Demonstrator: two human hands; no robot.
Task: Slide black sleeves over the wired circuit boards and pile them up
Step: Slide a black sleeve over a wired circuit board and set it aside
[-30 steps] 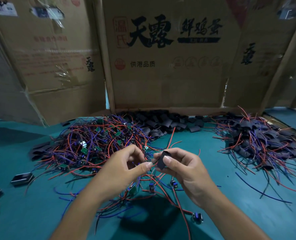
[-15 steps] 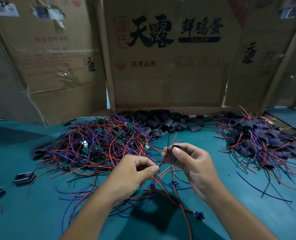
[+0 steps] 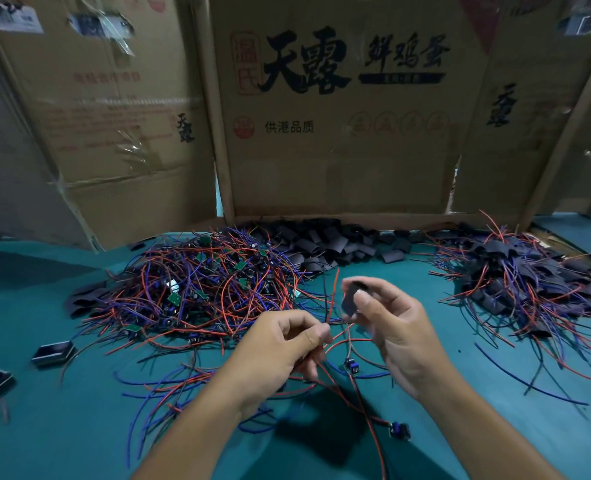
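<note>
We hold a black sleeve (image 3: pixel 351 301) and a bundle of wires (image 3: pixel 328 299) above the green tabletop (image 3: pixel 38 438).

Our right hand (image 3: pixel 396 332) has its grip clamped on the sleeve, pinched between thumb and fingertips, just right of the wires. Our left hand (image 3: pixel 280 348) has its grip closed on the red and black wires, which rise between both hands. A tangle of bare wired boards (image 3: pixel 197 289) lies behind the left hand, loose sleeves (image 3: pixel 325 244) sit against the cardboard boxes (image 3: pixel 339 126), and the pile of sleeved boards (image 3: pixel 529 282) lies to the right.
</note>
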